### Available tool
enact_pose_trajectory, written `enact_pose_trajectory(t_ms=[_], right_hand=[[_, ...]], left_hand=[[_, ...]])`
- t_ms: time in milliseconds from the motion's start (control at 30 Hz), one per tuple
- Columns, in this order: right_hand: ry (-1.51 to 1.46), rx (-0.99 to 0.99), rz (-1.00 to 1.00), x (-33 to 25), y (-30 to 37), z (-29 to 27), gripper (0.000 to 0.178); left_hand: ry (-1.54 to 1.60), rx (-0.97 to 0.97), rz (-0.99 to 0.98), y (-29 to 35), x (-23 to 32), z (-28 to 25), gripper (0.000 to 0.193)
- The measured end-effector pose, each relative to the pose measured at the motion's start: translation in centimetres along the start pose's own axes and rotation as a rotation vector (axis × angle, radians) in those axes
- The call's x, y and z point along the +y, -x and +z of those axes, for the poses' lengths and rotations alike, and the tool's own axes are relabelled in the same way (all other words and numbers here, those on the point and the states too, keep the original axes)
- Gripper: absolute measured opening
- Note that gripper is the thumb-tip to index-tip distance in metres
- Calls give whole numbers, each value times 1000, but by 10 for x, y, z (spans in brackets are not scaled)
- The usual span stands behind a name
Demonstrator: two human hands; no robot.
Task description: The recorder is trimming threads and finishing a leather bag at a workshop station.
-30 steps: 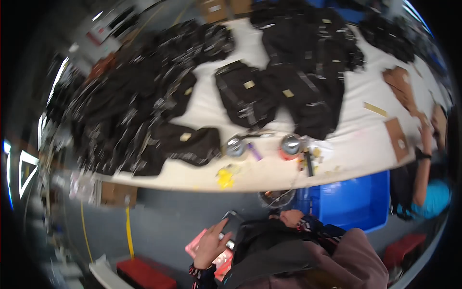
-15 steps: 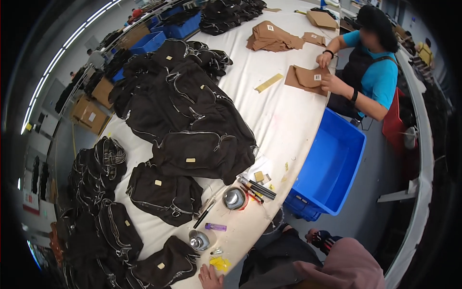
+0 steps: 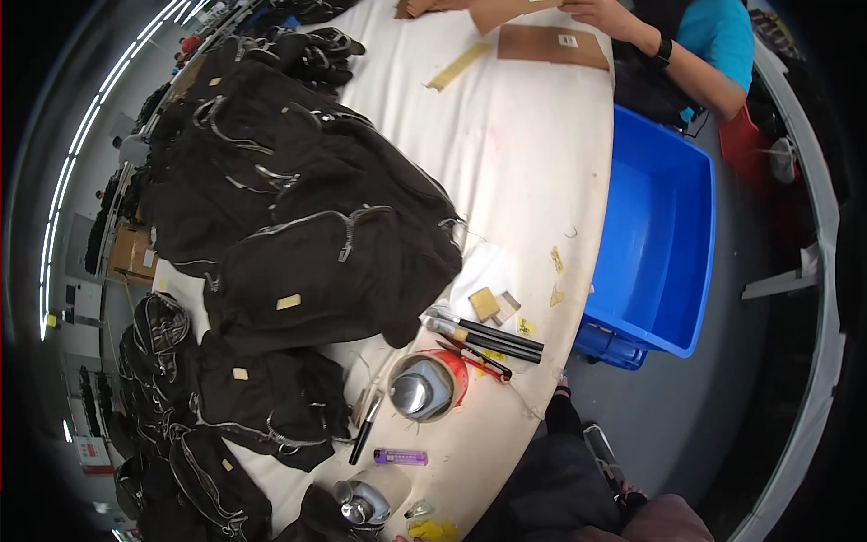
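Only a sliver of my left hand (image 3: pixel 402 539) shows at the bottom edge, beside yellow scraps (image 3: pixel 435 530) and a small black bag (image 3: pixel 312 517); its fingers are mostly cut off. What looks like my right hand (image 3: pixel 630 491) is small and dim below the table edge, near my mauve sleeve (image 3: pixel 670 521); its grip cannot be made out. Close to the left hand stands a silver-topped container (image 3: pixel 358 511). Farther up lie a purple lighter (image 3: pixel 401 457), a black pen (image 3: pixel 365 429) and a red-sided round container (image 3: pixel 459 378) with a silver-topped vessel in it.
Black zippered bags (image 3: pixel 334 271) pile over the table's left side. Brushes and pens (image 3: pixel 501 339) lie by small yellowish blocks (image 3: pixel 483 304). A blue bin (image 3: pixel 655 244) stands right of the table. Beyond it, a co-worker in a blue shirt (image 3: pixel 718 45) handles brown card pieces (image 3: pixel 551 47).
The view has shifted, with the table things appearing larger and my left hand almost out of the picture. The co-worker has lifted a brown piece off the flat one.
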State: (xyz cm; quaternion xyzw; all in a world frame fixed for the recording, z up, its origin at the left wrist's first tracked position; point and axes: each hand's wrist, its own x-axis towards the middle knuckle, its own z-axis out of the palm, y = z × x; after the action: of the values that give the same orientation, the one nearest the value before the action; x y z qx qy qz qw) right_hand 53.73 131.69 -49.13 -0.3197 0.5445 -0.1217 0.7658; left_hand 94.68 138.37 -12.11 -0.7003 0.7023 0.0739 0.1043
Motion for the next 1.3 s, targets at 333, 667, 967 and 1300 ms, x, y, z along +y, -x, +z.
enact_pose_trajectory(t_ms=[333,667,967,1300], right_hand=[[-58,69,61,23,-35,24,30],[-1,161,89,17,-48,31,31],[163,199,-27,-38,-74,10,33],[318,419,-120,-32,38,-90,34]], left_hand=[[-5,-161,-78,-11,9,-18,79],[129,76,-25,-14,12,-24,70],[184,97,7,-22,16,-24,81],[537,533,-17,0,20,-29,46]])
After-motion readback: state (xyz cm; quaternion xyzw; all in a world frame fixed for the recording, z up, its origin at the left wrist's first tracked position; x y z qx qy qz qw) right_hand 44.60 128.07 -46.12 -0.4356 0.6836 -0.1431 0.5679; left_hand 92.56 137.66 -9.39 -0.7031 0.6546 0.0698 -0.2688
